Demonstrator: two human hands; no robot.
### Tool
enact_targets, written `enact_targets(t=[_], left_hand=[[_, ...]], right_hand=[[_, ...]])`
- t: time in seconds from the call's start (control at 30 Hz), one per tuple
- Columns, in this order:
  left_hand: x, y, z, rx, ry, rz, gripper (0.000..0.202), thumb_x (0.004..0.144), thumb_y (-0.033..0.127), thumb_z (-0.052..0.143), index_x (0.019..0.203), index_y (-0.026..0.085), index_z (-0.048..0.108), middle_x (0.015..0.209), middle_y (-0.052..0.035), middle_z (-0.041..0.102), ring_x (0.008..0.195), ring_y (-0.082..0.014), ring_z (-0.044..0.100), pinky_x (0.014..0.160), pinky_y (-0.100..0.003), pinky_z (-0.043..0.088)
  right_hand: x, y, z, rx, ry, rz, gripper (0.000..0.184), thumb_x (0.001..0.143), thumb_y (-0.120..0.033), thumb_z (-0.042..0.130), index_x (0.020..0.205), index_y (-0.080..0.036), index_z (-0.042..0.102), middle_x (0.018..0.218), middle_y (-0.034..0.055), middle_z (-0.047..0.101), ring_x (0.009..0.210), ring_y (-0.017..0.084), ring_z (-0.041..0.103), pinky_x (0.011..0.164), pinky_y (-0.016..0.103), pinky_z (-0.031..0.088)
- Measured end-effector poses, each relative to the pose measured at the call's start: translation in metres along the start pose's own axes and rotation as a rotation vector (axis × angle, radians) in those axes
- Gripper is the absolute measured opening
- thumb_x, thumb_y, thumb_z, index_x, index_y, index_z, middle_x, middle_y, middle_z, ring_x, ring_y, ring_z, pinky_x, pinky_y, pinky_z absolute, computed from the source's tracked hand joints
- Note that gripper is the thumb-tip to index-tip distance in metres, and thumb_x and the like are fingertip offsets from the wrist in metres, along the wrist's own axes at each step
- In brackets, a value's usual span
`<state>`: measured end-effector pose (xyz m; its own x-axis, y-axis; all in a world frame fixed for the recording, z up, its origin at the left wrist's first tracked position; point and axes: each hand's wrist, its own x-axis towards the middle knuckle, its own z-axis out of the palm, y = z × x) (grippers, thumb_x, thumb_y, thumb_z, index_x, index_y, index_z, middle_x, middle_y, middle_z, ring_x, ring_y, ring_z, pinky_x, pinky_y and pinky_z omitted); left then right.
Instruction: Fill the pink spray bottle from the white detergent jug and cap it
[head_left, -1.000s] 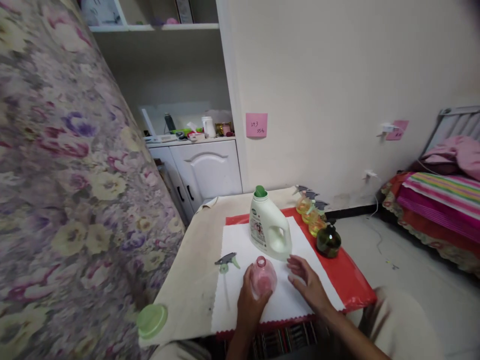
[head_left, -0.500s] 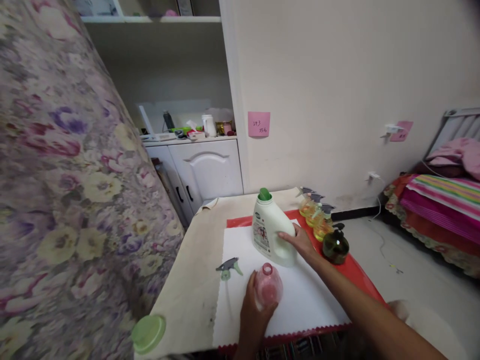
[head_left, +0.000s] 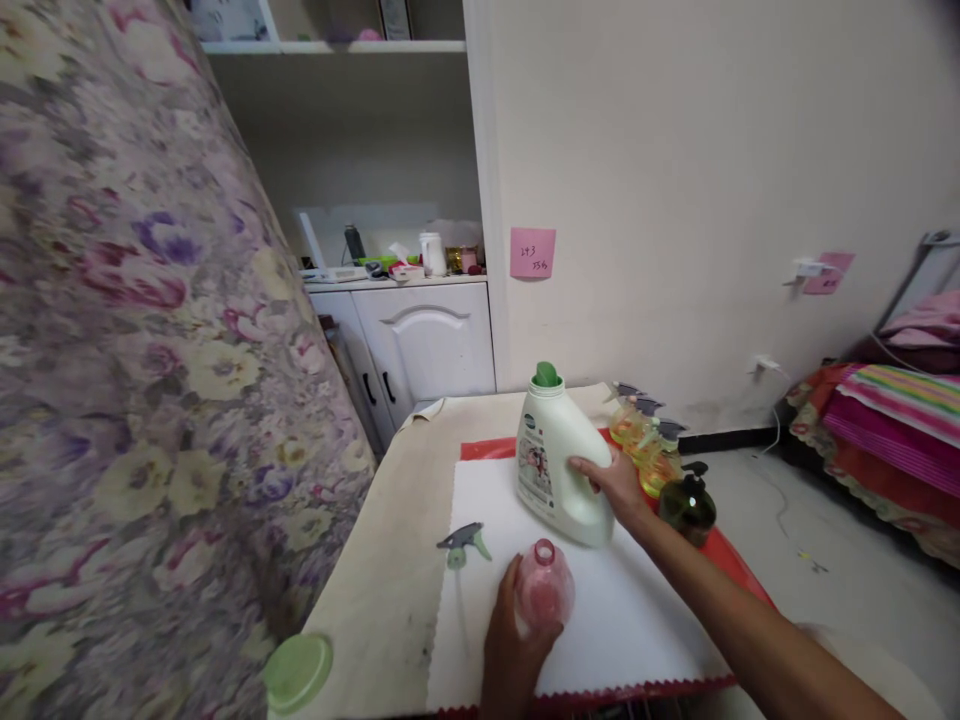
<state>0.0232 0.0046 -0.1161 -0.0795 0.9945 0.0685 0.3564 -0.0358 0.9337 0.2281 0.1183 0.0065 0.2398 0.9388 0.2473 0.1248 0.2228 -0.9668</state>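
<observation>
My left hand (head_left: 517, 635) is closed around the lower side of a pink see-through bottle (head_left: 545, 590) with an open neck. My right hand (head_left: 611, 485) grips the handle of a large pale green detergent jug (head_left: 551, 480), tilted slightly to the left. The jug has a green spout at its uncapped mouth and a printed label on its side. To the left of the pink bottle a grey and green spray trigger head (head_left: 461, 540) with a thin tube lies on a white sheet (head_left: 622, 640). A round green cap (head_left: 298, 672) sits at the table's near left corner.
Along the right side, on a red cloth (head_left: 739, 570), stand several spray bottles (head_left: 656, 465) with yellow liquid and a dark green pump bottle (head_left: 688, 510). A floral curtain (head_left: 172, 400) hangs at the left. Behind the table are a white cabinet (head_left: 431, 340) and a wall.
The view has shifted slightly, so everything sits a little further right. The jug appears a bit more raised and tilted in my right hand. My left hand still holds the pink bottle.
</observation>
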Motion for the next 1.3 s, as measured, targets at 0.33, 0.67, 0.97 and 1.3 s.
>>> enact_targets(t=[0.33, 0.67, 0.97, 1.3], left_hand=[[-0.005, 0.004, -0.001, -0.019, -0.006, 0.012, 0.089, 0.059, 0.017, 0.070, 0.141, 0.021, 0.037, 0.145, -0.0091, 0.048, 0.133, -0.0302, 0.043, 0.107, -0.038, 0.036], [-0.010, 0.011, -0.007, -0.124, 0.023, 0.103, 0.075, 0.065, 0.019, 0.069, 0.135, 0.019, 0.043, 0.145, -0.0112, 0.047, 0.136, -0.0293, 0.038, 0.113, -0.043, 0.028], [-0.001, 0.067, -0.022, -0.134, 0.020, 0.290, 0.041, 0.080, 0.027, 0.062, 0.121, 0.022, 0.059, 0.129, -0.0087, 0.059, 0.125, -0.0264, 0.050, 0.107, -0.040, 0.036], [0.026, 0.082, -0.024, -0.224, -0.176, 0.266, 0.033, 0.077, 0.026, 0.065, 0.111, 0.023, 0.066, 0.121, -0.0074, 0.065, 0.117, -0.0252, 0.055, 0.103, -0.038, 0.039]], right_hand=[[-0.049, -0.070, -0.090, -0.136, -0.052, 0.009, 0.039, 0.058, -0.045, 0.080, 0.066, -0.017, 0.055, 0.043, -0.0080, 0.046, 0.041, 0.008, 0.037, 0.038, 0.021, 0.027], [-0.082, -0.102, -0.140, -0.463, -0.301, 0.153, 0.047, 0.061, -0.051, 0.076, 0.090, -0.016, 0.063, 0.065, -0.0021, 0.058, 0.048, 0.011, 0.046, 0.040, 0.022, 0.035], [-0.084, -0.109, -0.138, -0.763, -0.486, -0.030, 0.033, 0.066, -0.046, 0.075, 0.081, -0.020, 0.061, 0.077, 0.0013, 0.068, 0.067, 0.020, 0.063, 0.053, 0.024, 0.047], [-0.087, -0.108, -0.142, -0.764, -0.705, -0.031, 0.064, 0.069, -0.041, 0.075, 0.129, -0.030, 0.057, 0.128, 0.0034, 0.065, 0.111, 0.030, 0.063, 0.088, 0.030, 0.051]])
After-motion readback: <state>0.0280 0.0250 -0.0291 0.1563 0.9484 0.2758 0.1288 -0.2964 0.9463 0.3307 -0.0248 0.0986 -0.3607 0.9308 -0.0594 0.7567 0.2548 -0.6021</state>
